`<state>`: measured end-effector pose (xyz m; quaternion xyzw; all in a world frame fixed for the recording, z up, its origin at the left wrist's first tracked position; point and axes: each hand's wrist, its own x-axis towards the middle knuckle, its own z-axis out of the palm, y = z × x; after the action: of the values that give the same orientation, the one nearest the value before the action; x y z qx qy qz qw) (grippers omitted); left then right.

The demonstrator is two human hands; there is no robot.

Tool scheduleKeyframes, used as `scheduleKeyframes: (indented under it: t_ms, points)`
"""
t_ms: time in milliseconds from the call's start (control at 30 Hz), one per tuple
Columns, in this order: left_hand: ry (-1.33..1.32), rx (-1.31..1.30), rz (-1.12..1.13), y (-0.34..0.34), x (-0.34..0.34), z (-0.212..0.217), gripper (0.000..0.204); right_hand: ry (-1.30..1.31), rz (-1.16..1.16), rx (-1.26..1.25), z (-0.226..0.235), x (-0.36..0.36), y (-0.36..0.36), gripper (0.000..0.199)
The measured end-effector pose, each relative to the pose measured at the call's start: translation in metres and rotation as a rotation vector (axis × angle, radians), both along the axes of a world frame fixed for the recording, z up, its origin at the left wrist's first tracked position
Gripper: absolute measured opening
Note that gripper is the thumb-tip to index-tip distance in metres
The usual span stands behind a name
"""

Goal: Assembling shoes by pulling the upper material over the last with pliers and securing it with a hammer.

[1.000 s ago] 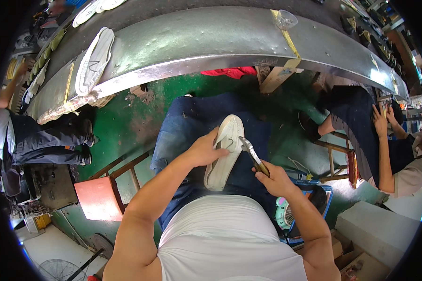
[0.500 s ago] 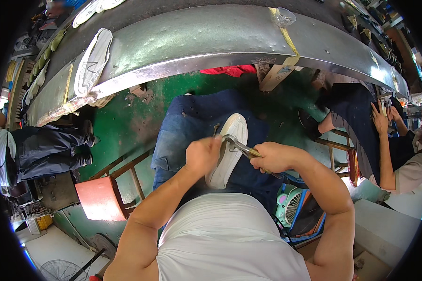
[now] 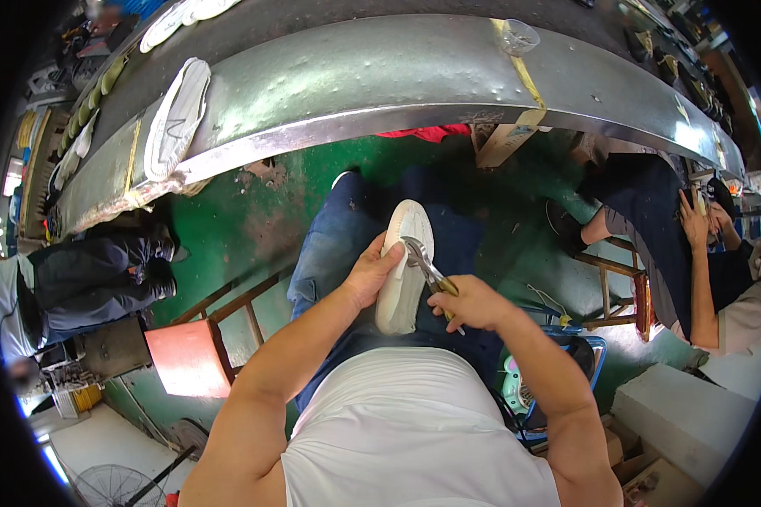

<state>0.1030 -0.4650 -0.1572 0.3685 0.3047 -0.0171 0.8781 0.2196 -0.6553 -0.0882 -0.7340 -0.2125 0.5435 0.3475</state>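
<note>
Across my lap, over blue denim, lies a white shoe with its sole side facing up. Its far end points toward the bench. Gripping its left edge is my left hand, thumb on top and fingers curled beneath. In my right hand are metal pliers, fingers wrapped round the handles. The pliers' curved head rests at the middle of the shoe, close to my left thumb. Whether the jaws grip anything is too small to tell.
Ahead runs a metal-edged bench carrying a white shoe piece and a clear plastic cup. A wooden stool stands left, a small green fan right. Co-workers sit on both sides; one co-worker's hands hold something small.
My left hand has gone from a raised fist by the pliers' head to a grip on the shoe's left edge. My right hand and the pliers have shifted left and turned steeper.
</note>
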Motion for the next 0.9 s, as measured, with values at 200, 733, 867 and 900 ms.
scheduleKeyframes:
  t_ms: [200, 733, 867, 900]
  points:
    - [0.008, -0.023, 0.024, -0.009, 0.004, 0.003, 0.056, 0.400, -0.271, 0.040, -0.018, -0.032, -0.005, 0.023]
    - [0.338, 0.272, -0.114, -0.007, 0.026, 0.022, 0.043, -0.105, 0.035, 0.132, 0.038, 0.042, -0.002, 0.042]
    - [0.349, 0.366, -0.260, -0.005, 0.026, 0.025, 0.047, -0.362, 0.315, -0.082, 0.012, 0.051, 0.023, 0.044]
    - [0.352, 0.345, -0.289, -0.001, 0.025, 0.025, 0.049, -0.364, 0.318, -0.078, 0.013, 0.055, 0.022, 0.044]
